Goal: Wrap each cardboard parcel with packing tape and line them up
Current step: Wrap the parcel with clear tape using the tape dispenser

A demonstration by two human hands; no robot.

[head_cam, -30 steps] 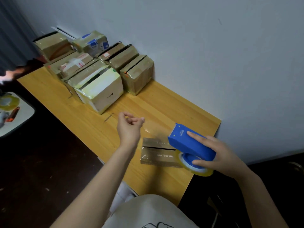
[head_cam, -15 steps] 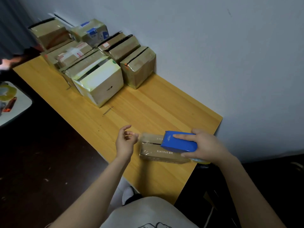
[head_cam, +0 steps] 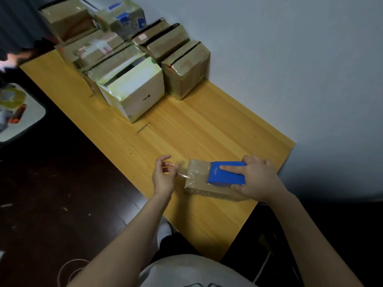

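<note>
1. Flat brown parcel (head_cam: 198, 179): lies flat near the right end of the table (head_cam: 196, 131), by its front edge.
2. Blue tape dispenser (head_cam: 226, 176): rests on that parcel's top, with a clear tape strip (head_cam: 182, 172) running off the parcel's left end.
3. Wrapped parcels (head_cam: 134, 88): stand touching in rows at the far left end, against the wall edge.

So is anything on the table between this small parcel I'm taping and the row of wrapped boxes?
Nothing visible does. Bare table lies between the small parcel and the nearest wrapped boxes, the white box and the brown box by the wall; only a thin flat mark shows on the wood.
</note>
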